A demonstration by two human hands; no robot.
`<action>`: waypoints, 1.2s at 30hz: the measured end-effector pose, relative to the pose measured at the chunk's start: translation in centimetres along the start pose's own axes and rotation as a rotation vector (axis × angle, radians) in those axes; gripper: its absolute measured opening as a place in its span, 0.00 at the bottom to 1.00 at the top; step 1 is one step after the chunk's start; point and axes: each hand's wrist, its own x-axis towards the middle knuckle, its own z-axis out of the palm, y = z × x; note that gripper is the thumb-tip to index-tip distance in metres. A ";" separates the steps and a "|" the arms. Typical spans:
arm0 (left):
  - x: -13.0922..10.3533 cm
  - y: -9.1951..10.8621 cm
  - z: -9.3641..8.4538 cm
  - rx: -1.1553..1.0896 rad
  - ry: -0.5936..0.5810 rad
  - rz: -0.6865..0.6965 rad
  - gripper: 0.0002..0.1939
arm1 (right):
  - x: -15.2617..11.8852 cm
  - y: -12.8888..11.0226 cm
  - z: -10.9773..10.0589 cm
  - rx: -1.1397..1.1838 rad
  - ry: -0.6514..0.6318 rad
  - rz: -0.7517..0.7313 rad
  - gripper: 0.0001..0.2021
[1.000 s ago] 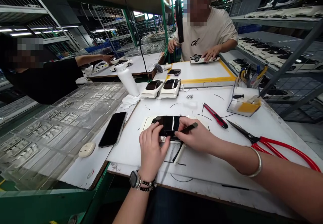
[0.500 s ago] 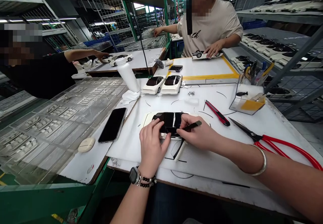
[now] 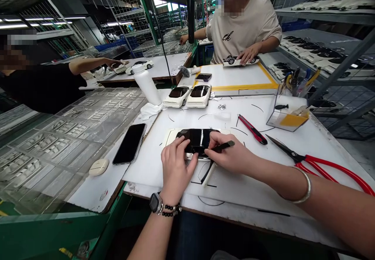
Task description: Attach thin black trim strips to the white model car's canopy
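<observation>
A white model car with a glossy black roof [image 3: 195,135] lies crosswise in front of the wearer, near the middle of a white-topped bench [image 3: 140,176]. The left hand [image 3: 177,168] rests on the car from its near side, fingers bent and spread rather than clenched, the fingertips on the black roof and the thumb at the near edge. The right hand [image 3: 230,154] pinches a slim black tool [image 3: 225,146] between thumb and fingers at the roof's right part; it may be a pair of tweezers, but its working end is hidden.

Just below the car lies a thin white strip [image 3: 208,177]. Beyond it, two more white model cars [image 3: 187,97] stand side by side. To the right are a red-and-black utility knife [image 3: 253,130], large scissors with red handles [image 3: 295,158] and a clear plastic holder full of tools [image 3: 285,117]. To the left lie a black-screened smartphone [image 3: 129,144] and a rounded cream case [image 3: 99,167]. Across the bench, a co-worker in a beige shirt [image 3: 244,29] has one hand on another car.
</observation>
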 end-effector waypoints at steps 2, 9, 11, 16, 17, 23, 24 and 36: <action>0.0 0.0 0.0 -0.002 -0.004 -0.005 0.20 | 0.0 -0.2 0.2 -0.022 0.007 0.007 0.08; 0.1 0.0 0.1 0.003 0.002 -0.001 0.19 | 0.1 -0.3 0.6 -0.012 0.039 0.027 0.08; 0.1 0.0 0.2 0.003 0.010 0.001 0.20 | 0.1 -0.1 0.4 0.010 0.060 0.020 0.08; -0.1 0.0 0.1 0.003 0.016 0.001 0.20 | -0.1 0.0 0.2 0.014 0.075 0.003 0.09; -0.1 -0.1 0.1 0.002 0.014 0.000 0.20 | -0.1 0.0 0.2 0.009 0.073 0.001 0.09; 0.0 -0.2 0.2 -0.001 0.005 -0.001 0.19 | 0.0 -0.3 0.6 -0.045 0.046 0.009 0.07; 0.0 -0.2 0.3 -0.002 0.005 0.001 0.19 | 0.1 -0.3 0.7 -0.053 0.047 0.015 0.07; 0.0 -0.1 0.1 -0.007 0.021 0.008 0.19 | 0.0 0.0 0.4 0.000 0.100 -0.004 0.09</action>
